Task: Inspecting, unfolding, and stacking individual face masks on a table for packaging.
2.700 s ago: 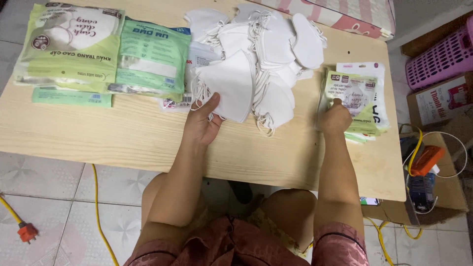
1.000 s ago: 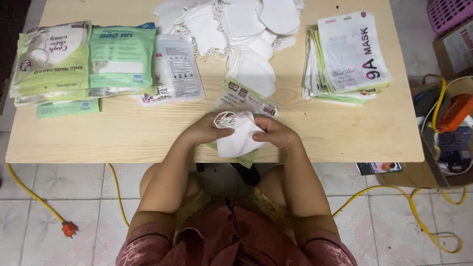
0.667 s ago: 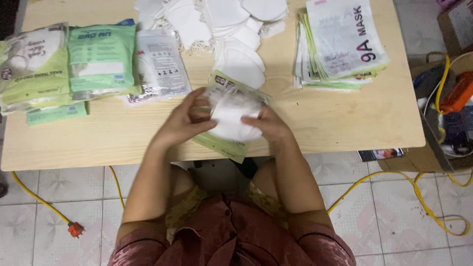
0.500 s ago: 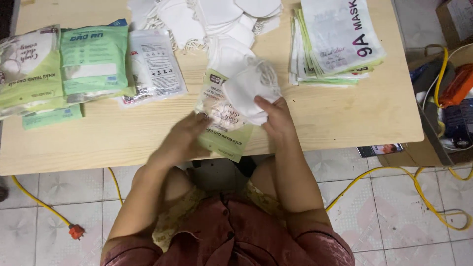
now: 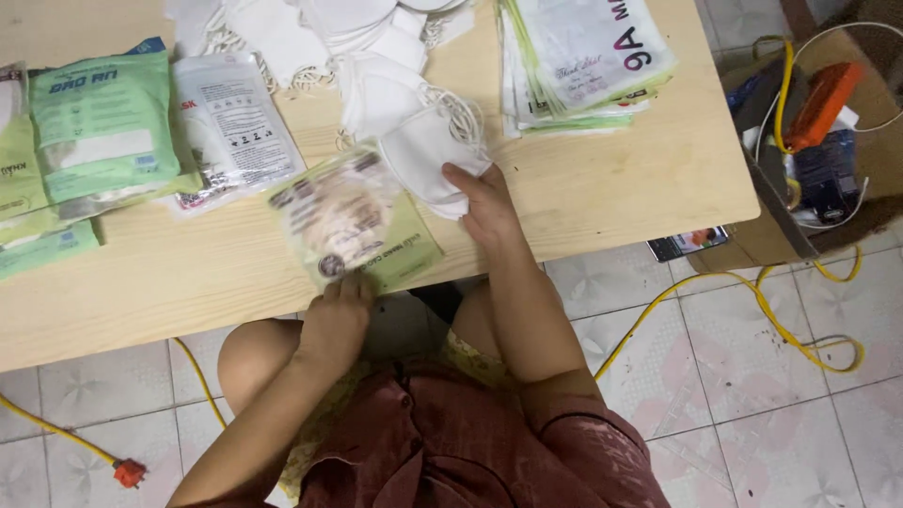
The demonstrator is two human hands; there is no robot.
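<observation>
The right hand [image 5: 484, 202] fingers grasp a white mask [image 5: 423, 160], just right of the pouch [image 5: 353, 221] pinched by the left hand [image 5: 337, 315].

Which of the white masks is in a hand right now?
The folded white mask at the table's near edge, pressed under the right hand beside the green pouch. The other masks lie untouched in the pile farther back.

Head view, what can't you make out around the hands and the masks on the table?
- Pouch in the left hand: motion blur smears its surface.
- Mask under the right hand: whether it sits inside the pouch; the overlap is blurred.
- Mask pile: cut off by the top edge.
- Green packs: cut off by the left edge.
</observation>
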